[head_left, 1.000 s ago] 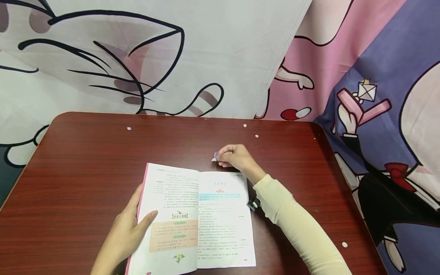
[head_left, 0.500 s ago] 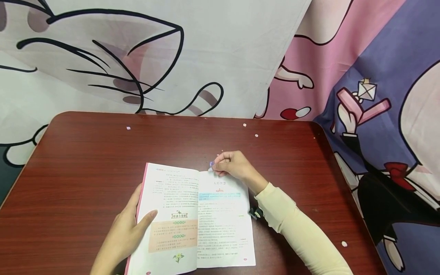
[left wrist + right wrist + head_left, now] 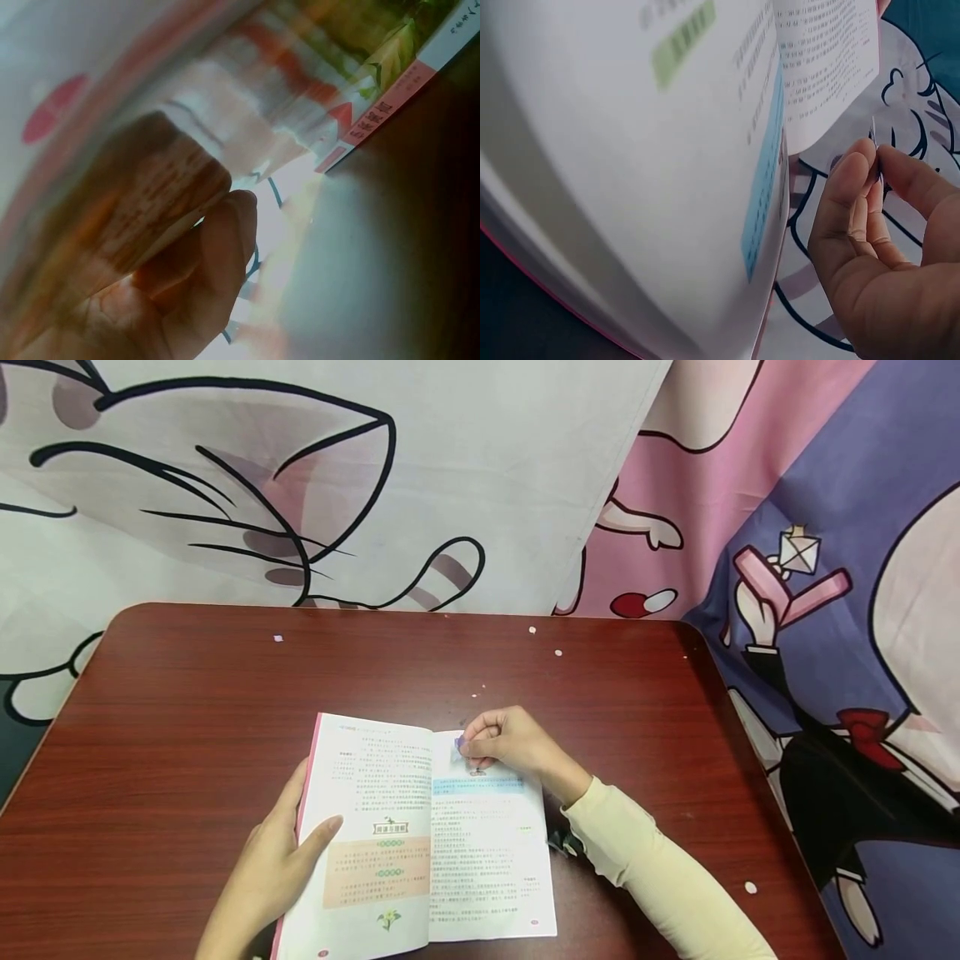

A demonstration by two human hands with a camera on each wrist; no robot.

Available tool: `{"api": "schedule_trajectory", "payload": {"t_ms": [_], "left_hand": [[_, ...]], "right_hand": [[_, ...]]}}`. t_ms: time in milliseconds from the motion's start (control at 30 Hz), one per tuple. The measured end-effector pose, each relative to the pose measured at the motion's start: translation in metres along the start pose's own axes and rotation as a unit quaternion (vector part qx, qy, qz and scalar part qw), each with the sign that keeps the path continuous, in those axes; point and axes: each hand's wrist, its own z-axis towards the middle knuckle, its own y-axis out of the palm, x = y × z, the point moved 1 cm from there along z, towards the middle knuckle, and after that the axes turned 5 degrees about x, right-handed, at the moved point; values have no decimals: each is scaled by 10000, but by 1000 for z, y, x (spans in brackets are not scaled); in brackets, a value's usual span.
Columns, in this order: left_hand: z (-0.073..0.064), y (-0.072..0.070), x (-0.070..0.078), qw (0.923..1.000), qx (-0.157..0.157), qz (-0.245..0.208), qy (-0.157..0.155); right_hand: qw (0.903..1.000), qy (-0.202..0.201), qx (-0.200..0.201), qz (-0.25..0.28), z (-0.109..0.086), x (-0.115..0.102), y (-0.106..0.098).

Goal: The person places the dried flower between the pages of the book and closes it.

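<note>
An open printed book (image 3: 487,868) with a pink cover edge lies before me in the head view. My left hand (image 3: 281,852) grips its left side, thumb on the page and fingers behind the cover. The left wrist view shows that hand (image 3: 187,277) blurred beside the cover and spine (image 3: 386,109). Over the top of the right page, my right hand (image 3: 517,747) pinches a small purple-and-whitish flat piece (image 3: 459,744) between thumb and fingers. Seen edge-on in the right wrist view, the piece (image 3: 874,127) is very thin; its kind does not show.
The book is over a dark red-brown table (image 3: 187,735). Small scraps are scattered there: a pale purple one (image 3: 278,638) at the back left, white ones (image 3: 532,630) at the back, another white dot (image 3: 751,887) at right. A printed cloth (image 3: 525,460) hangs behind.
My right hand has come toward me from the table beyond the book to over the right page's top, carrying the purple-and-whitish piece. My left hand has kept its grip on the book.
</note>
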Motion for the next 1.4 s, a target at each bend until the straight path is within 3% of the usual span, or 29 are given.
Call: {"api": "schedule_trajectory", "payload": {"t_ms": [200,533,767,1067,1400], "left_hand": [[1,-1,3,10000,27,61,-42],[1,-1,4,10000,1,-21,-60],[0,-1,3,10000,-8,10,-73],[-2,0,0,9999,63,85,98],[-1,1,-2,9996,79,191,203]], "right_hand": [[9996,58,-210,-158,-7,1,4],[9922,-32,-322,-1205,-11,11,9],[9724,-439,-165,-2284,-14,12,13],[9316,-1021,294,-3476,-17,13,21],[9257,-1010,365,-3627,-17,15,24]]}}
